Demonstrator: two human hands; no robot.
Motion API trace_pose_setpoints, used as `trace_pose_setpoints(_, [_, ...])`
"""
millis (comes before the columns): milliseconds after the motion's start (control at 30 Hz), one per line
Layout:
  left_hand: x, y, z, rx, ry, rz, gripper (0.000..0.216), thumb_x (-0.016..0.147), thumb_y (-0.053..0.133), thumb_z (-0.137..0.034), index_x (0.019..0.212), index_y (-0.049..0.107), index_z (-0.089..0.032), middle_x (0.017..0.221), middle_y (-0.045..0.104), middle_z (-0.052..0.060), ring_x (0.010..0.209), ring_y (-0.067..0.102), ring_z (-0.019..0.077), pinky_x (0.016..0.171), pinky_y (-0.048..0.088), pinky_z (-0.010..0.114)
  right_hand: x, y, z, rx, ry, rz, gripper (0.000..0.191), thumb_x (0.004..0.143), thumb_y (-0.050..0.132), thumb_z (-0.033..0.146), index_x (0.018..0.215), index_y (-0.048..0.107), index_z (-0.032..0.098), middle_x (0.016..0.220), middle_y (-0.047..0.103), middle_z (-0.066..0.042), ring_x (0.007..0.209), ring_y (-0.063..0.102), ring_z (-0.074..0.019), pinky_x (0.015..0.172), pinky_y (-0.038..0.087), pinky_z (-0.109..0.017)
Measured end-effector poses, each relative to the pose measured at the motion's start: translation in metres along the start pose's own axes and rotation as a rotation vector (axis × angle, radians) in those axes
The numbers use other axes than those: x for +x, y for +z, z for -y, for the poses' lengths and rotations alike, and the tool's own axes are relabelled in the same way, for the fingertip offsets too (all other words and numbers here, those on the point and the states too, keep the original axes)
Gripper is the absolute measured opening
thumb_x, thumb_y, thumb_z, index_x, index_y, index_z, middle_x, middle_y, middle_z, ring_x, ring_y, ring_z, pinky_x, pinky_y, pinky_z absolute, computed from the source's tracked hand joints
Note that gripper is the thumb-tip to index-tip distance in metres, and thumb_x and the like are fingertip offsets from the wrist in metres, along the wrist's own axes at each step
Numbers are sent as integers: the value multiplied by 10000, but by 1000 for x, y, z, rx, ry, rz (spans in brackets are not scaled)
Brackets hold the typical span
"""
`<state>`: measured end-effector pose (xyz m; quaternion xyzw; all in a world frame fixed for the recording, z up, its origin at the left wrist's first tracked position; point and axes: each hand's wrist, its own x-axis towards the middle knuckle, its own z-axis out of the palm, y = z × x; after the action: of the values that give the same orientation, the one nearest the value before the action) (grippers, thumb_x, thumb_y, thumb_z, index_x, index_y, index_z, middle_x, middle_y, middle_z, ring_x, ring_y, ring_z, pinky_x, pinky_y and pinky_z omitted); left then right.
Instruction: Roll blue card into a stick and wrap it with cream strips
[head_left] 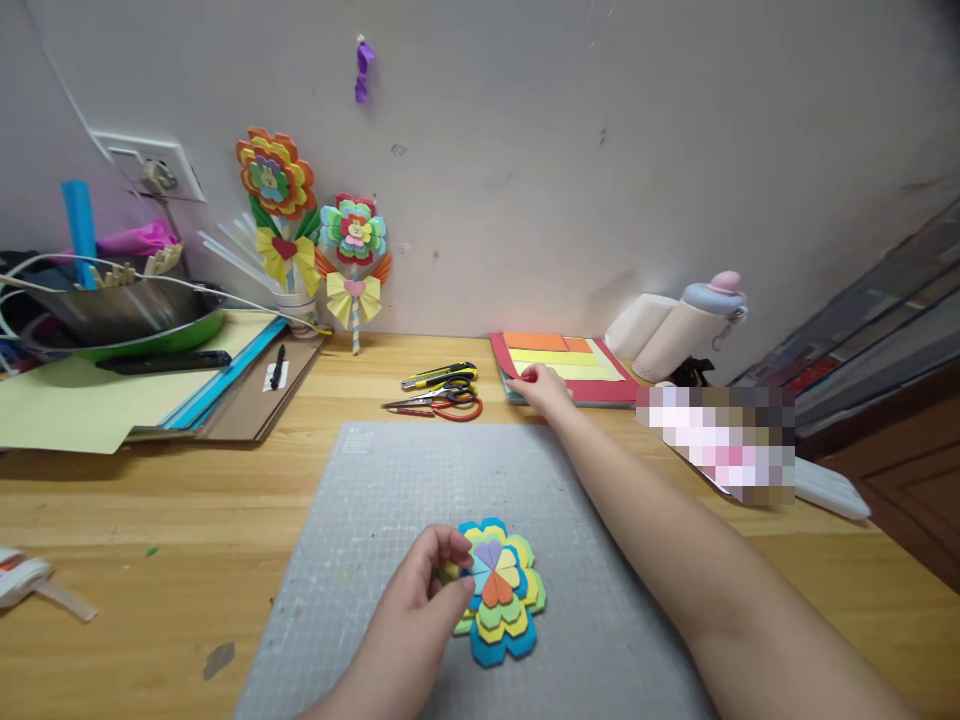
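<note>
Left hand (pixel 424 590) pinching paper flower (pixel 501 590) on cutting mat (pixel 390 490); right hand (pixel 541 385) on coloured paper stack (pixel 570 365), grip seemingly loose, fingertips hidden. Scissors (pixel 442 398) and utility knife (pixel 439 376) just beside.

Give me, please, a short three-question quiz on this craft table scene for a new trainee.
1. True or false: the left hand touches the layered paper flower on the grey cutting mat.
2. What does the right hand reach? A) the scissors B) the stack of coloured paper C) the pan
3. How many finished paper flowers stand against the wall?

Key: 1 true; 2 B; 3 two.
</note>
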<state>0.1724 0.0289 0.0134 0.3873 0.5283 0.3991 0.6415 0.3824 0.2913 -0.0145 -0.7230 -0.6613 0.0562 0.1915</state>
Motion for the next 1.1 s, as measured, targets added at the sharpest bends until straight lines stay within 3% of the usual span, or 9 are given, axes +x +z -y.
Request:
trace_pose_setpoints(200, [1, 0, 5, -9, 29, -27, 205, 673, 558, -221, 876, 552, -191, 867, 539, 17, 795, 476, 155, 695, 383, 258, 9, -12, -19, 66, -142, 57, 306, 896, 552, 426, 1015, 604, 149, 948, 637, -46, 781, 615, -154, 703, 518, -334])
trace_pose_setpoints(433, [3, -3, 8, 75, 41, -3, 179, 710, 525, -264, 878, 523, -202, 872, 524, 20, 834, 492, 175, 728, 406, 283, -15, -15, -36, 88, -271, -73, 255, 905, 558, 340, 1092, 591, 169, 1130, 597, -73, 978, 591, -205, 841, 494, -415])
trace_pose_setpoints(533, [3, -2, 0, 270, 122, -61, 218, 755, 494, -268, 963, 537, -218, 997, 553, 46, 966, 516, 206, 841, 420, 329, -16, -11, -52, 140, -230, -130, 264, 913, 552, 324, 1125, 579, 168, 1151, 591, -78, 989, 593, -207, 843, 502, -418])
trace_pose_setpoints(600, [10, 2, -14, 526, 232, -46, 318, 764, 501, -250, 1078, 549, -239, 1133, 552, 58, 1098, 490, 224, 941, 395, 360, -14, -7, -63, 190, -206, -146, 269, 911, 557, 320, 1126, 578, 161, 1139, 597, -77, 976, 602, -206, 834, 509, -416])
trace_pose_setpoints(667, [30, 8, -34, 868, 405, 13, 422, 771, 516, -228, 1192, 536, -249, 1228, 540, 62, 1190, 448, 231, 998, 375, 373, -11, -3, -71, 243, -198, -152, 270, 911, 558, 318, 1127, 578, 156, 1132, 601, -76, 964, 608, -203, 824, 515, -412])
trace_pose_setpoints(733, [63, 16, -51, 1227, 632, -17, 484, 795, 515, -225, 1279, 494, -212, 1303, 517, 85, 1220, 441, 235, 1018, 376, 381, -8, 0, -75, 294, -204, -159, 266, 916, 551, 316, 1131, 578, 161, 1145, 598, -78, 974, 606, -203, 832, 514, -413])
trace_pose_setpoints(800, [106, 26, -62, 1315, 694, -44, 507, 789, 542, -192, 1294, 488, -176, 1355, 487, 108, 1256, 412, 262, 1059, 329, 426, -7, 3, -77, 338, -214, -175, 263, 919, 546, 314, 1133, 580, 166, 1158, 595, -80, 991, 601, -206, 846, 508, -419])
trace_pose_setpoints(933, [184, 47, -65, 1433, 787, -63, 378, 870, 530, -228, 1244, 517, -175, 1315, 521, 97, 1223, 461, 254, 1016, 371, 482, -7, 5, -76, 398, -235, -230, 274, 920, 543, 326, 1138, 586, 165, 1165, 603, -81, 1030, 595, -216, 890, 483, -444])
trace_pose_setpoints(1100, [230, 69, -68, 1580, 887, -87, 368, 874, 560, -329, 1203, 540, -167, 1316, 505, 103, 1219, 466, 274, 1017, 359, 549, -6, 1, -73, 410, -251, -327, 254, 932, 461, 249, 1111, 636, 211, 1164, 660, -62, 1109, 573, -215, 1045, 313, -488])
